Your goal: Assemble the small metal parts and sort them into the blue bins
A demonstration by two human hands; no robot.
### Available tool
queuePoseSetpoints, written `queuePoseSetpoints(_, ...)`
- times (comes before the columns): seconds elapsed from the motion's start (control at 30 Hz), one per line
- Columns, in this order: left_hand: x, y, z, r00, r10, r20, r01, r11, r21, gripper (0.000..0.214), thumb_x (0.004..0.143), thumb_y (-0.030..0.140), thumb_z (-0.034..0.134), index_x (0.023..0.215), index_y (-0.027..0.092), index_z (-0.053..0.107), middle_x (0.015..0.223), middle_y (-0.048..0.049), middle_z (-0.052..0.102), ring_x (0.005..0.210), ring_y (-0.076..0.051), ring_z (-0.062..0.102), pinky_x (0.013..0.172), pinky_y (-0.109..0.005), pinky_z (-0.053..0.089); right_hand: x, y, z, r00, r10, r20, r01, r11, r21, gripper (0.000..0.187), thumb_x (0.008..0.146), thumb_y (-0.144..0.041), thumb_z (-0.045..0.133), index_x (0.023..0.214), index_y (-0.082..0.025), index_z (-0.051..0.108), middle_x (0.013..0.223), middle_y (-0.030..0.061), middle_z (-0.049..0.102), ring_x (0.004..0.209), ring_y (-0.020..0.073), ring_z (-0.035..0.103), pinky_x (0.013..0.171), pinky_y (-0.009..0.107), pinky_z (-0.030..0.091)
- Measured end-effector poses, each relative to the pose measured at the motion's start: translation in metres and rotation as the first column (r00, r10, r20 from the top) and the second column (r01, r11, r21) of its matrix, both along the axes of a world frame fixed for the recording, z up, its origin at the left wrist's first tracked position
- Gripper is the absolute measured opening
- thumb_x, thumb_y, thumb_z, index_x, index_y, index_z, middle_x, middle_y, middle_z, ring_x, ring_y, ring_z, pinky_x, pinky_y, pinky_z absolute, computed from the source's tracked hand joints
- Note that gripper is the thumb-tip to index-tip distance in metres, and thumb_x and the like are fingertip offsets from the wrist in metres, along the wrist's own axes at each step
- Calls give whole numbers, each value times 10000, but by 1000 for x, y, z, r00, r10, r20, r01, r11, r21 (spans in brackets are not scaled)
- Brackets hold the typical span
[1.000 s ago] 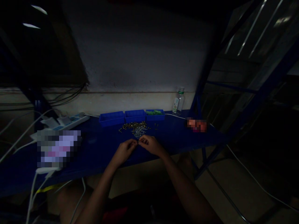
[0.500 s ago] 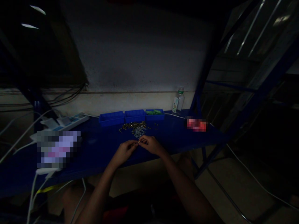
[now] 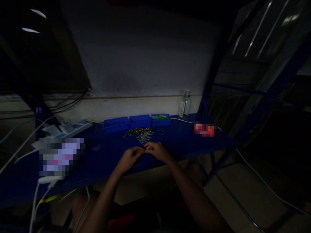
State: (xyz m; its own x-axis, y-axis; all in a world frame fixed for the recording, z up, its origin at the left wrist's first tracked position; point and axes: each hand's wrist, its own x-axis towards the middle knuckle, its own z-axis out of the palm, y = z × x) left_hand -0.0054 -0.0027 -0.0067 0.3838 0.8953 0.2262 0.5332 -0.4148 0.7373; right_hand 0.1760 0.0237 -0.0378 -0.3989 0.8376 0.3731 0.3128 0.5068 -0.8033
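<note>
My left hand (image 3: 131, 157) and my right hand (image 3: 157, 150) meet fingertip to fingertip just above the front part of the blue table (image 3: 102, 161). Both are closed in a pinch; whatever lies between the fingers is too small and dark to make out. Right beyond the fingertips is a heap of silver screws (image 3: 145, 138). Against its far side spreads a pile of small brass-coloured pieces (image 3: 137, 130), with a few strays (image 3: 162, 130) off to the right.
Along the back stand a left blue bin (image 3: 116, 125), a middle blue bin (image 3: 140, 121) and a right blue bin (image 3: 161, 122) holding green pieces. A clear bottle (image 3: 186, 106) is at back right. Left are a power strip (image 3: 75, 128), white cables and a blurred-out purple item (image 3: 63, 157).
The two hands stay together at nearly the same spot, with a slight shift of the fingers. The small bright glint at the right fingertips is no longer visible. The view has tilted slightly.
</note>
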Motion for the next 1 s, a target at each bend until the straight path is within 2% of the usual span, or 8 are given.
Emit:
queuePoseSetpoints(0.27,1,1,-4,1000,15,-23,-14,999,31,310,785,403,495,913,169,652,874,-47,685,774,-187,619,698,-258,460,-1,-5,6,998,-1,68,3,1000,-30,253,766,-252,611,1006,-217,539,818,-6,655,730,114,617,660,208,446)
queuePoseSetpoints(0.37,0,0,-2,1000,18,-15,-17,999,41,316,790,412,490,910,163,643,850,-38,676,755,-175,607,700,-253,452,-1,-4,7,996,-22,85,18,999,43,265,754,-278,625,999,-207,550,855,3,649,749,117,598,681,216,437)
queuePoseSetpoints(0.47,0,-3,2,1000,22,6,-22,999,46,325,802,419,478,912,157,634,830,-33,665,747,-166,594,708,-247,446,0,-2,7,993,-44,113,28,990,141,170,780,-274,594,927,-188,604,879,16,634,760,115,573,695,215,419)
queuePoseSetpoints(0.57,0,-4,3,1000,12,13,-13,999,52,321,805,418,479,912,156,632,791,-25,652,725,-157,583,676,-232,439,1,0,6,990,-19,139,-6,984,176,122,804,-220,556,887,-181,637,853,15,621,759,108,561,694,205,404)
queuePoseSetpoints(0.8,-1,-2,-6,999,18,51,-23,995,100,311,792,410,514,918,155,641,779,-27,644,695,-146,572,652,-229,433,0,4,3,992,8,123,-22,994,111,148,804,-208,550,912,-177,646,853,8,624,748,100,560,684,190,400)
queuePoseSetpoints(1.0,1,-5,-2,999,23,42,-26,995,93,289,789,391,528,908,155,643,749,-19,635,668,-134,560,628,-216,423,1,3,2,994,32,106,-43,994,102,151,794,-197,547,909,-178,643,855,8,631,754,109,572,686,198,404)
